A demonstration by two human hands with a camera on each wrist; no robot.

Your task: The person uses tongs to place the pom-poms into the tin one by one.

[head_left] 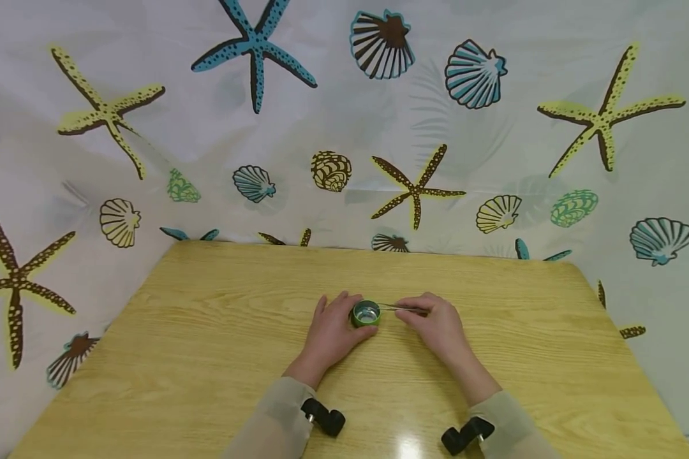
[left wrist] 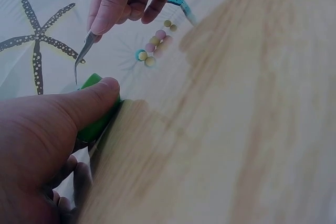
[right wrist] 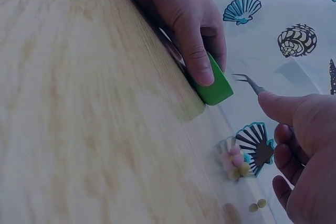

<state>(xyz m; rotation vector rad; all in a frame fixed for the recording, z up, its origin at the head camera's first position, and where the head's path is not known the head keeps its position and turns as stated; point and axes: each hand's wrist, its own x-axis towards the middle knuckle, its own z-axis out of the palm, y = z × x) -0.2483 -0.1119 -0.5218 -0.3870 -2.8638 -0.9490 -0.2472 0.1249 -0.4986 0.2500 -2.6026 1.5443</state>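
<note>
the small round green container (head_left: 367, 322) sits on the brown wooden counter (head_left: 207, 357), the left grip (head_left: 332, 328) around it from eight o'clock. the slim metal tweezers (right wrist: 255, 86), in the right grip (head_left: 439, 324), lie at its three; the white shell-print cloth (head_left: 298, 127) hangs at twelve.

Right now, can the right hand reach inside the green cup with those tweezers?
Likely yes: the right hand pinches the tweezers, tips close to the green cup; the left hand holds it from the other side, leaving its top uncovered.

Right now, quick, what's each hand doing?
Left hand: closed around the green container.
Right hand: closed, pinching the metal tweezers.
</note>
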